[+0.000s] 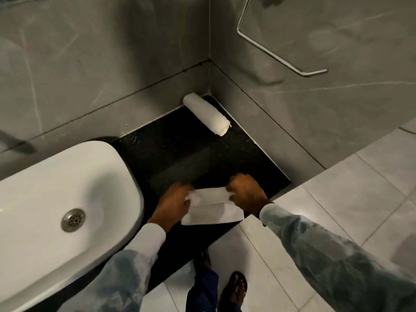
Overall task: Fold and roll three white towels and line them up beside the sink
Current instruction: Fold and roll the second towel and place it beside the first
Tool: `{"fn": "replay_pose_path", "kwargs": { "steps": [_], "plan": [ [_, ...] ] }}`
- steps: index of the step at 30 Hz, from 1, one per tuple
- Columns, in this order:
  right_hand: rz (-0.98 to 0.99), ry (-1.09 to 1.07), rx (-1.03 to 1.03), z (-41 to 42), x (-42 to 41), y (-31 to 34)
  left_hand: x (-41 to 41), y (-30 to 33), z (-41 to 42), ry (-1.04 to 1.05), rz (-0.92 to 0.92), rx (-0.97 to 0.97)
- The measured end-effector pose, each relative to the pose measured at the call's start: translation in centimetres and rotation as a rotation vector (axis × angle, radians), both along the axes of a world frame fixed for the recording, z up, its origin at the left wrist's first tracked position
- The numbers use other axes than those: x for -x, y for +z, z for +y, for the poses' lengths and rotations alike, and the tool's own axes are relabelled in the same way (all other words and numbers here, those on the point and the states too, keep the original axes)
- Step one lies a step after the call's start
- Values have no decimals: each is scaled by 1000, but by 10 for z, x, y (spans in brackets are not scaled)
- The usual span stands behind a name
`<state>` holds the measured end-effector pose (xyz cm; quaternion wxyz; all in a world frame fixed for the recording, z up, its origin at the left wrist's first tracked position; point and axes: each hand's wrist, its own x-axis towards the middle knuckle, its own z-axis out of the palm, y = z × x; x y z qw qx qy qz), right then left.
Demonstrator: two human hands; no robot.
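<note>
1. Down by my feet I see my sandal (234,289) on the pale floor tiles (360,199), close under the camera.
2. On the left sits the white sink (56,188) with its round metal drain (73,220).
3. My left hand (174,202) pinches the left end of the folded towel (211,207). My fingers are closed on the cloth.
4. That towel lies flat on the black counter (180,149), near its front edge, just beside the sink. I have lifted its far edge, and I think I am starting to roll it.
5. My right hand (245,193) grips the right end of the same edge, closed on the cloth too.
6. To roll it well, I think I should keep both hands level, tuck the first turn tight, and push away from me so the ends stay even.
7. One rolled towel (206,114) already lies in the far corner, touching the wall. It is well apart from the one I hold.
8. I guess this is towel two. I see no third towel.
9. Grey stone walls (90,64) meet at that corner.
10. High on the right wall is a bare metal towel bar (270,50).
11. Light is dim, and the counter looks dark and shiny.
</note>
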<state>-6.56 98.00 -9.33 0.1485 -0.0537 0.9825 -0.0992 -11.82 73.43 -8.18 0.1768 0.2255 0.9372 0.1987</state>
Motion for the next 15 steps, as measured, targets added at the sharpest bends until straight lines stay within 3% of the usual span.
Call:
{"fn": "replay_pose_path", "kwargs": {
  "steps": [3,6,11,15],
  "plan": [
    [188,107,-71,-6,-20,-5,12,3,-2,3,-160,75],
    [238,132,-66,-12,-37,1,3,4,3,30,-137,122],
    [-178,-51,194,-5,-15,33,-41,-6,-4,20,133,47],
    [-224,-191,284,-6,-13,33,-69,-17,-11,6,286,-6]
  ]
}}
